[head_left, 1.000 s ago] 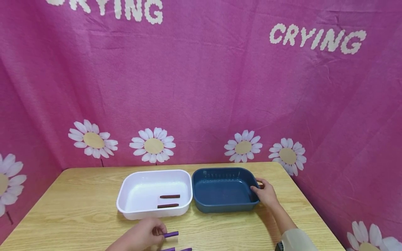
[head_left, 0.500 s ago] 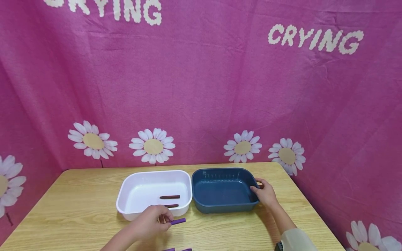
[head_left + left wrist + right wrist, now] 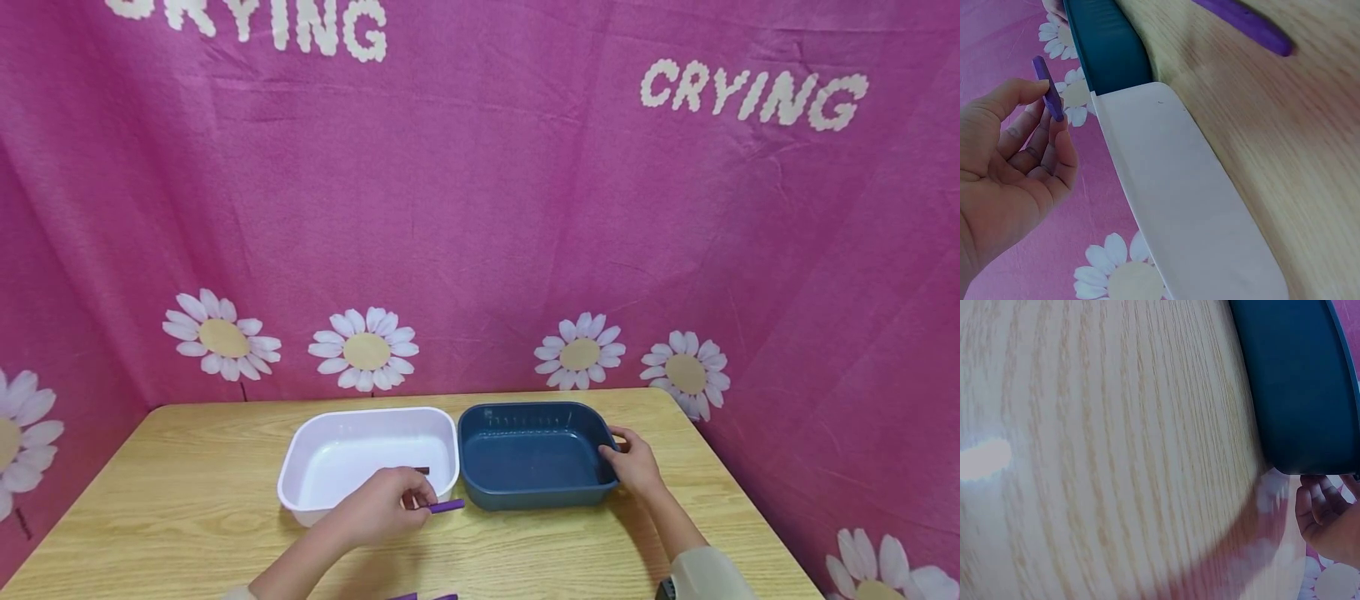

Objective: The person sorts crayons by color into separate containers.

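Observation:
My left hand (image 3: 390,504) pinches a purple crayon (image 3: 1049,90) between thumb and fingertips, in the air at the near right corner of the white tub (image 3: 300,492). One brown crayon (image 3: 423,471) shows inside that tub, partly behind the hand; anything lower there is hidden. Beside it stands a dark blue tub (image 3: 536,454), with nothing visible inside. At its right end my right hand (image 3: 636,462) grips the wall, thumb over the rim and fingers outside. In the right wrist view, curled fingers (image 3: 1319,503) lie against the end of the blue tub.
Purple crayons (image 3: 446,597) lie on the wooden table (image 3: 187,500) at the bottom edge of the head view, mostly cut off. A pink cloth (image 3: 480,208) with daisies hangs behind and at the sides.
My left hand has carried the purple crayon up and to the right, from the table in front to the white tub's near corner. The right hand stays on the blue tub.

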A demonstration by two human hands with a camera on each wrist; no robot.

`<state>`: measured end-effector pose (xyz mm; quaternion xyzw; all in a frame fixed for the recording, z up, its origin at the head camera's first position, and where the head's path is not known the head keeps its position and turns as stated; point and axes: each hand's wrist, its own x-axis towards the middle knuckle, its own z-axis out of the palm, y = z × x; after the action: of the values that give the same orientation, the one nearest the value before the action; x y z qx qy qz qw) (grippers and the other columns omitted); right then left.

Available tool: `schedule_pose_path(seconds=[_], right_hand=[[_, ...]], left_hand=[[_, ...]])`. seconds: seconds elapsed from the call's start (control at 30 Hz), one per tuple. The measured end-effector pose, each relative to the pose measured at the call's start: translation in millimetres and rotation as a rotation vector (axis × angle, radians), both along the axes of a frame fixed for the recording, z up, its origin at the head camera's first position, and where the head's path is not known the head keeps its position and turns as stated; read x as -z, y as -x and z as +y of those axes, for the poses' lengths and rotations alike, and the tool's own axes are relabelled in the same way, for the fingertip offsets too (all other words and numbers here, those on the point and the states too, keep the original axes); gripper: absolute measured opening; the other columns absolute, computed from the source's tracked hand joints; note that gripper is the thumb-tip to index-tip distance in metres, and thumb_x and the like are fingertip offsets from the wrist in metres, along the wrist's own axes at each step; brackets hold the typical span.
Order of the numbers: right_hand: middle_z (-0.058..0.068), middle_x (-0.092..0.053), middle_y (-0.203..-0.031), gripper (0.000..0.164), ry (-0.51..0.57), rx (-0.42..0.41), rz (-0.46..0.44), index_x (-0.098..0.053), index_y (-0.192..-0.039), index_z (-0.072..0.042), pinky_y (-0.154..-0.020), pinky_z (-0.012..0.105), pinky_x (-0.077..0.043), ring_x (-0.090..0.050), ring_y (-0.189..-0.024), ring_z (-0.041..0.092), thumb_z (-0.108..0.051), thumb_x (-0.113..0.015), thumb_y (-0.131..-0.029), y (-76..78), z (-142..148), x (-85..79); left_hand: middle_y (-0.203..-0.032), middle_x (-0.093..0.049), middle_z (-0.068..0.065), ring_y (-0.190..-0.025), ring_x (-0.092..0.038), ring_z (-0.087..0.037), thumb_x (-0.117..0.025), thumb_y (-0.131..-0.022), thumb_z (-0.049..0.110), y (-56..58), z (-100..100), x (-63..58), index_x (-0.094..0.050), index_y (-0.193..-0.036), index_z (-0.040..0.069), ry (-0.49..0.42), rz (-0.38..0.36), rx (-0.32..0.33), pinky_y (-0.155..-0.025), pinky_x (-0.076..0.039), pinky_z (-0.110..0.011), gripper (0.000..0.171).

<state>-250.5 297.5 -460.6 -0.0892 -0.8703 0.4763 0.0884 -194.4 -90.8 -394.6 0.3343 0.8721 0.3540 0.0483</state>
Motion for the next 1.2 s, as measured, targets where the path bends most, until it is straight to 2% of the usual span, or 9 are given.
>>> schedule_pose_path(seconds=[0.27, 0.57, 0.83, 1.2], right_hand=[[0.032, -0.059, -0.107, 0.042, 0.001, 0.0, -0.005, -0.048, -0.127, 0.008, -0.074, 0.039, -0.055, -0.061, -0.09, 0.03, -0.009, -0.057, -0.09, -0.5, 0.2, 0.0], [0.032, -0.059, -0.108, 0.042, 0.013, 0.004, -0.004, -0.048, -0.127, 0.007, -0.073, 0.038, -0.055, -0.062, -0.089, 0.028, -0.008, -0.057, -0.089, -0.5, -1.4, -1.2], [0.032, -0.059, -0.108, 0.043, 0.015, 0.006, -0.005, -0.048, -0.128, 0.007, -0.074, 0.038, -0.055, -0.062, -0.089, 0.028, -0.009, -0.056, -0.089, -0.3, -2.0, -2.0], [0.032, -0.059, -0.108, 0.042, 0.01, 0.004, -0.008, -0.048, -0.128, 0.008, -0.074, 0.038, -0.055, -0.061, -0.092, 0.031, -0.008, -0.057, -0.09, -3.1, -2.2, -3.3]], left_hand=[[-0.072, -0.057, 0.006, -0.066, -0.048, -0.004, -0.069, -0.079, 0.008, 5.2, 9.6, -5.0, -0.069, -0.083, 0.009, 0.023, -0.027, -0.044, -0.061, -0.041, -0.019, 0.004], [-0.071, -0.057, 0.006, -0.065, -0.047, -0.002, -0.066, -0.079, 0.006, 12.8, 14.2, -7.6, -0.068, -0.084, 0.008, 0.008, -0.005, -0.033, -0.059, -0.04, -0.019, 0.006], [-0.07, -0.059, 0.007, -0.065, -0.048, -0.003, -0.067, -0.079, 0.005, 20.1, 21.7, -8.3, -0.069, -0.084, 0.01, 0.01, 0.015, -0.052, -0.06, -0.04, -0.019, 0.007], [-0.071, -0.059, 0.005, -0.065, -0.048, -0.007, -0.067, -0.08, 0.006, 26.7, 34.4, -11.3, -0.07, -0.084, 0.009, 0.007, -0.01, -0.073, -0.058, -0.04, -0.02, 0.005]])
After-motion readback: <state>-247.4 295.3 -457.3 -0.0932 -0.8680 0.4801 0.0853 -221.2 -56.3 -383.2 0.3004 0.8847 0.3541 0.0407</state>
